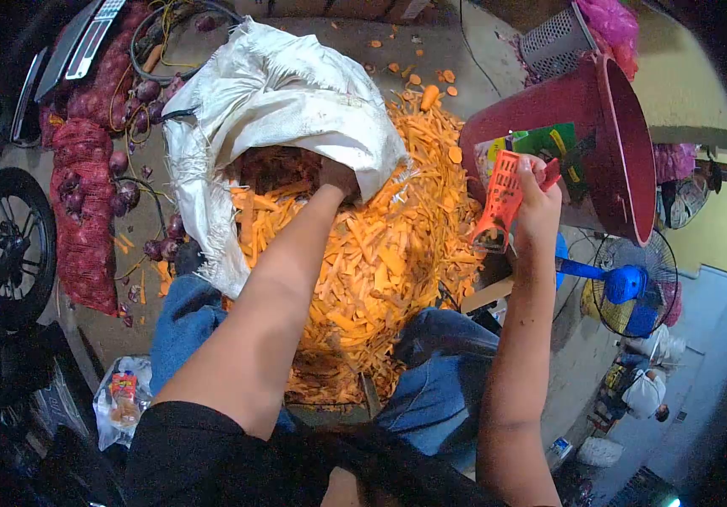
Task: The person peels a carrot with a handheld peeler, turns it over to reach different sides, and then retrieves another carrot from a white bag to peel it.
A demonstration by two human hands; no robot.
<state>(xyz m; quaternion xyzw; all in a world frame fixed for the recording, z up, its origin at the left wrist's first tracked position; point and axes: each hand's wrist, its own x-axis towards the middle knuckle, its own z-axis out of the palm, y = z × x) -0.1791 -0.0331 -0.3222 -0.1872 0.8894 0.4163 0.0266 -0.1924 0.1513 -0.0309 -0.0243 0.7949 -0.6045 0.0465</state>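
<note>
My left hand (338, 177) reaches into the mouth of a white woven sack (296, 93); its fingers are hidden inside. A big heap of orange carrot peelings (363, 262) lies between my knees, partly under the sack's mouth. In my right hand (537, 198), closed and raised above the heap's right side, is a red plastic peeler (503, 190) with a slotted body. A whole carrot (429, 97) rests at the far edge of the peelings.
A large maroon bucket (541, 110) lies tipped at the right, beside a blue fan (625, 283). Red net bags of onions (84, 220) and a wheel (10, 249) stand at the left. Another person (644, 393) is farther off at the right.
</note>
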